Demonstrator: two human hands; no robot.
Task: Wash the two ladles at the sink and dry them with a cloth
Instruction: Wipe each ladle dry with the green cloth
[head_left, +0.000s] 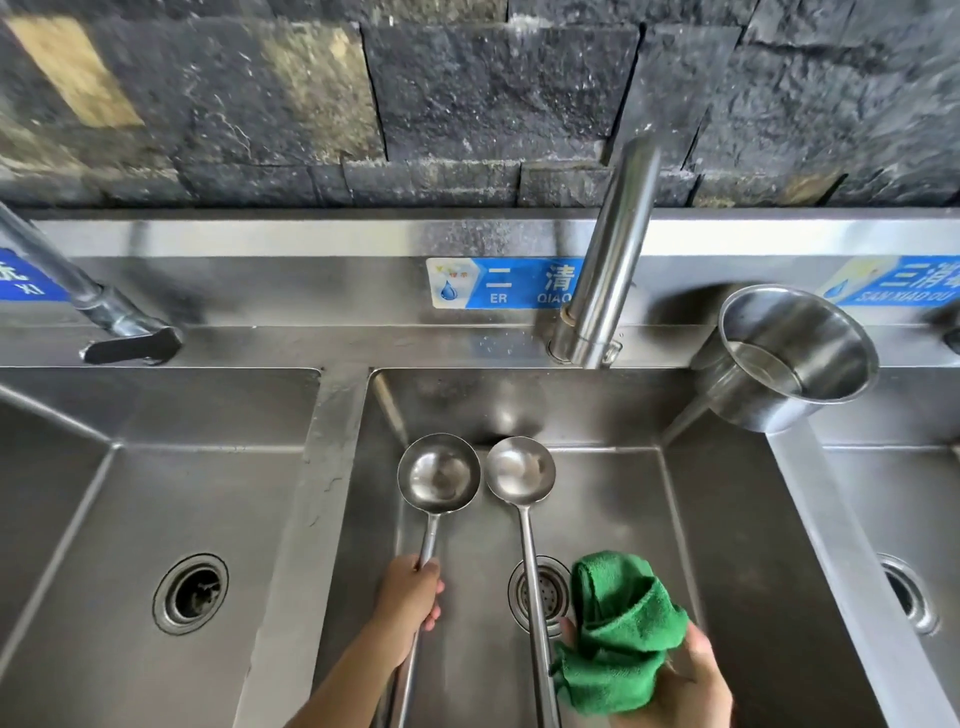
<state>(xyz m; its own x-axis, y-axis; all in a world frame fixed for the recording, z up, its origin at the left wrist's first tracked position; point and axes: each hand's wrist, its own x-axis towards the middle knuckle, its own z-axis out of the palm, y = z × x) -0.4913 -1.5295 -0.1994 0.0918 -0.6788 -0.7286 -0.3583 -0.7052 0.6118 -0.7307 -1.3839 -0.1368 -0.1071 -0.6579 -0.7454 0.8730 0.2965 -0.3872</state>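
Observation:
Two long-handled steel ladles lie side by side over the middle sink basin (737, 519), bowls facing up and pointing away from me. My left hand (410, 597) is closed around the handle of the left ladle (439, 475). The right ladle (521, 470) runs down over the drain (550, 592), its handle passing just left of my right hand (680, 680). That hand holds a crumpled green cloth (618, 634); whether it also touches the right ladle's handle is hidden.
A steel faucet (608, 260) rises behind the middle basin. A steel pot (789, 358) leans on the rim between the middle and right basins. The left basin (130, 493) has its own drain and a dark tap (104, 317). Dark stone wall behind.

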